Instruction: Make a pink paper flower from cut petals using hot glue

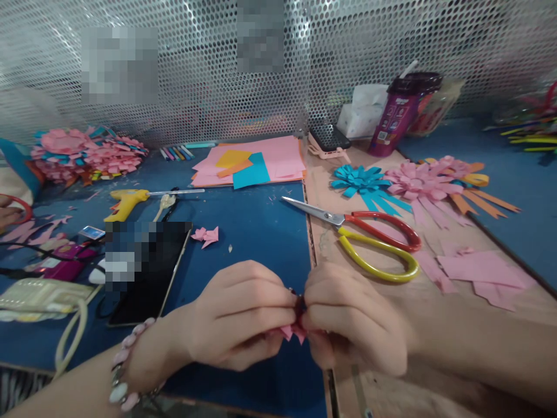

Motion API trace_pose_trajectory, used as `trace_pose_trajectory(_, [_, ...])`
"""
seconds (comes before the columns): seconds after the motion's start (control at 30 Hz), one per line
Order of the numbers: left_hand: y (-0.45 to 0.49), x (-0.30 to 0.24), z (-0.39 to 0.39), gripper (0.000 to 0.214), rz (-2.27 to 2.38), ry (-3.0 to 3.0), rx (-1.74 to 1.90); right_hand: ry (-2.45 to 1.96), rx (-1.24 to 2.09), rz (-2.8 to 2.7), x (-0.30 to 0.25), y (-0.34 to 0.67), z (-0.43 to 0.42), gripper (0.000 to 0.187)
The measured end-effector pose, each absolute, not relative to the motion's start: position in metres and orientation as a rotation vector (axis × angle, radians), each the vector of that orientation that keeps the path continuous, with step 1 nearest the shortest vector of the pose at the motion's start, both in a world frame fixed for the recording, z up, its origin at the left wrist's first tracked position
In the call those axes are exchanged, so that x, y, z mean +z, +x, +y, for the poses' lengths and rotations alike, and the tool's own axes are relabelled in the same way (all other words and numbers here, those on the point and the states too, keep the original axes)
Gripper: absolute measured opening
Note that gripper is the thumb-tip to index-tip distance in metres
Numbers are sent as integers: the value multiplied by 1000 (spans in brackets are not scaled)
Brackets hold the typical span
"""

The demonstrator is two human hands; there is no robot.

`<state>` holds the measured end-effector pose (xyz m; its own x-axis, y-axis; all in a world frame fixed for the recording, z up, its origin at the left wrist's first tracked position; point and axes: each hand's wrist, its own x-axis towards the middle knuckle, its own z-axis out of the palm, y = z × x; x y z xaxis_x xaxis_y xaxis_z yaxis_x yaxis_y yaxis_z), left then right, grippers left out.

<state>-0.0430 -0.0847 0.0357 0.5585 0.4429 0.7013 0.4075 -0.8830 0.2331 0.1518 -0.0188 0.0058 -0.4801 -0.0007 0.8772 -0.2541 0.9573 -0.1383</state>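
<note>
My left hand (243, 316) and my right hand (354, 316) meet low in the middle of the head view, fingers closed. Between them they pinch a small pink paper piece (299, 333); its pointed tips stick out below the fingers, and the rest is hidden. Something dark shows at the fingertips, too small to tell. Just beyond my left hand lies a small cut pink paper shape (206, 235). Scissors (335, 218) with one red and one yellow handle rest beyond my right hand, blades partly apart.
A phone (150, 278), cables and a yellow glue gun (128, 203) lie left. Coloured paper sheets (278, 152) sit at the back. Paper flowers (424, 183), pink scraps (481, 271) and a purple cup (398, 119) are right. Another person's hand (11, 212) holds red-handled scissors far left.
</note>
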Motion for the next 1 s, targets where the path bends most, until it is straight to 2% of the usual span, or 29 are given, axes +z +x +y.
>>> trace_pose_trajectory(0.37, [-39, 39, -84, 13, 711, 2653, 1142, 5, 263, -2164, 10, 148, -22, 13])
trace_pose_trajectory(0.53, [-35, 36, -83, 15, 715, 2537, 1095, 90, 216, -2223, 6, 149, -22, 21])
trace_pose_trajectory(1.0, [-33, 33, -82, 12, 682, 2356, 1015, 302, 287, -2218, 7, 149, -23, 24])
